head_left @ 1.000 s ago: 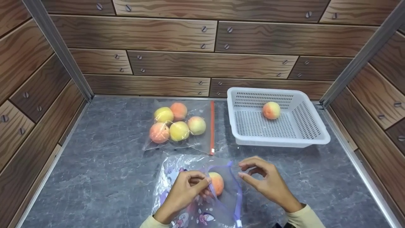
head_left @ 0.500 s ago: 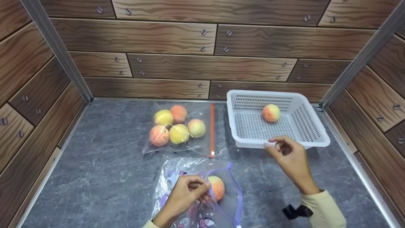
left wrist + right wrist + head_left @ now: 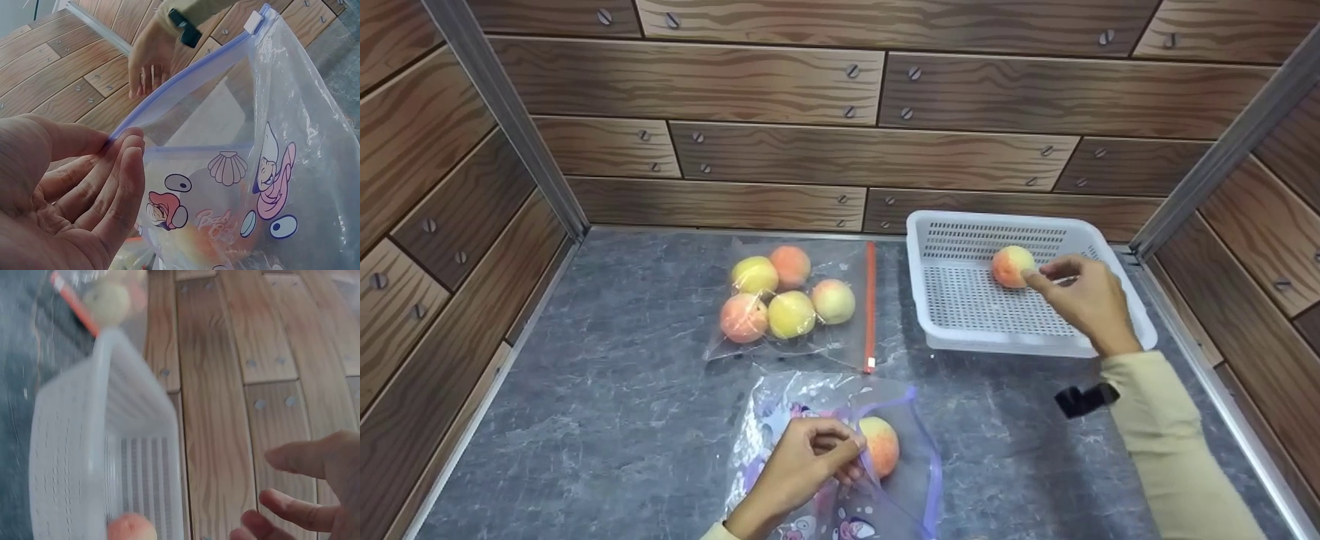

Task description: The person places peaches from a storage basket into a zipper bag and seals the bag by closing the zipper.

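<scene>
My left hand (image 3: 810, 461) pinches the purple edge of a clear printed zip bag (image 3: 304, 140), whose mouth gapes towards the right. Inside that bag lies one peach (image 3: 883, 450), partly covered by the left fingers in the head view. My right hand (image 3: 1086, 300) is over the white perforated basket (image 3: 1005, 342), thumb and fingers spread apart with nothing between them. Close to its thumb tip, a red-and-yellow peach (image 3: 1011, 266) rests on the basket floor. The right wrist view shows this hand (image 3: 315, 489) apart from the peach.
Behind the printed bag lies a second clear bag (image 3: 847, 349) with a red zip strip, holding several peaches (image 3: 791, 315). Wood-patterned walls (image 3: 720, 150) enclose the grey tabletop (image 3: 607, 390) at the back and sides.
My right hand has left the bag mouth and moved forward and right, over the basket to beside the peach. The left hand has kept its pinch on the bag edge.
</scene>
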The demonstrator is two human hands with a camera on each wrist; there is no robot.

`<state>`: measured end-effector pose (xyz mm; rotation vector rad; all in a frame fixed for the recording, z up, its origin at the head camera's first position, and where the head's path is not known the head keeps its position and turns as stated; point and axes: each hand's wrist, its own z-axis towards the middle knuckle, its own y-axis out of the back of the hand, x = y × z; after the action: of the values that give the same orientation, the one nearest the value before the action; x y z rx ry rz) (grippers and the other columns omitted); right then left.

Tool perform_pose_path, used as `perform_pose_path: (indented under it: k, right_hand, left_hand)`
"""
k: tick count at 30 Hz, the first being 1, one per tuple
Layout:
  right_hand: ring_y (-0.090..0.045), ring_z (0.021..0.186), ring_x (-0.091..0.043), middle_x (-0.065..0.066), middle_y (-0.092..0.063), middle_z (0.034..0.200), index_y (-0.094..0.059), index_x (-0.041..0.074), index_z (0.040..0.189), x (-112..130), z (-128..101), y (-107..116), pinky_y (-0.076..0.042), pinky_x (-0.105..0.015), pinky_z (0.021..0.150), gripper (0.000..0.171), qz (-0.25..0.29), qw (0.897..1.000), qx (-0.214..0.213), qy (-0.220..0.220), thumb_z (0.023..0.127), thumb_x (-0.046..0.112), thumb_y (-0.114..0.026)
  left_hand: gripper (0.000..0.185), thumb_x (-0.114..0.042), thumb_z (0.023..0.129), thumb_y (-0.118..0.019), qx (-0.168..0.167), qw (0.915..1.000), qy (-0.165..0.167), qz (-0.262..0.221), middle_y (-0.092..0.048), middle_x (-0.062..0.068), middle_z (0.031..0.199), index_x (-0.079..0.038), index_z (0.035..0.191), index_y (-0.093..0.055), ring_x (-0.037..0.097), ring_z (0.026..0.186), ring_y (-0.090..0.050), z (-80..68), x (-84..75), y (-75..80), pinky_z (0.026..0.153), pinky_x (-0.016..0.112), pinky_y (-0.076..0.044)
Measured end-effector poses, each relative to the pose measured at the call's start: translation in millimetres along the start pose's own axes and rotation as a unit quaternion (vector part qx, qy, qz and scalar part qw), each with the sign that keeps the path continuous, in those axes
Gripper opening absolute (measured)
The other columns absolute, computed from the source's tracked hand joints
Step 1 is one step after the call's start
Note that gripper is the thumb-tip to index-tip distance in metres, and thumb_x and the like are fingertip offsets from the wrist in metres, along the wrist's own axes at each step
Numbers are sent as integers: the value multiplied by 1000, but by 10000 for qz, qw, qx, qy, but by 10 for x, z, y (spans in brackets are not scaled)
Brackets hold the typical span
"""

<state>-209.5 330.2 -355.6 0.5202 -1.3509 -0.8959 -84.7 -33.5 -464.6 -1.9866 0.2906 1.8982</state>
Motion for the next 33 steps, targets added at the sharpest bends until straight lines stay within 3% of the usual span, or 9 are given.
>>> perform_pose_path:
  k: [4, 7, 12, 18, 23, 33]
  right_hand:
    - [-60, 109, -46, -32, -63, 122, -64, -8, 117, -46, 257, 39, -49, -55, 92, 60, -316, 9974, 584, -263, 93, 47, -69]
    - [-53, 117, -52, -37, -55, 130, -57, -11, 123, -85, 442, 66, -44, -62, 100, 63, -478, 9933, 950, -460, 92, 42, -71]
    - [-46, 123, -55, -41, -43, 139, -45, -15, 134, -123, 695, 47, -41, -64, 103, 72, -581, 9857, 1464, -594, 89, 34, -73]
    - [-38, 131, -56, -43, -35, 144, -31, -20, 142, -223, 865, -97, -37, -64, 108, 82, -604, 9747, 2005, -777, 88, 26, -73]
    - [-32, 135, -56, -44, -29, 146, -22, -21, 146, -337, 946, -215, -30, -64, 113, 90, -588, 9638, 2456, -854, 87, 23, -73]
    - [-45, 116, -53, -47, -43, 129, -35, -26, 131, -529, 1032, -423, -39, -63, 103, 70, -780, 9640, 2531, -252, 84, 16, -66]
  left_hand:
    - [19, -9, 95, -70, 10, 10000, 8, 14, -72, 15, 75, 10, 89, -71, 12, 60, -67, 9, -4, -1, 58, 30, -61]
    - [19, -10, 95, -70, 43, 10000, 4, 22, -72, 16, 74, 9, 90, -71, 12, 59, -67, 25, -1, -5, 58, 33, -62]
    - [20, -11, 95, -70, 77, 10000, -17, -29, -72, 18, 75, 9, 92, -70, 12, 59, -66, 30, 6, -6, 60, 38, -63]
    - [19, -9, 95, -70, 106, 9999, 8, -119, -72, 20, 76, 9, 93, -71, 11, 59, -66, 6, 12, -6, 58, 30, -61]
    - [18, -11, 96, -69, 143, 9999, -12, 76, -72, 18, 75, 6, 91, -72, 11, 59, -66, -3, 13, 6, 60, 42, -63]
    - [19, -12, 97, -68, 226, 9997, -53, 77, -72, 19, 75, 6, 91, -73, 10, 59, -67, 21, 15, 36, 61, 47, -62]
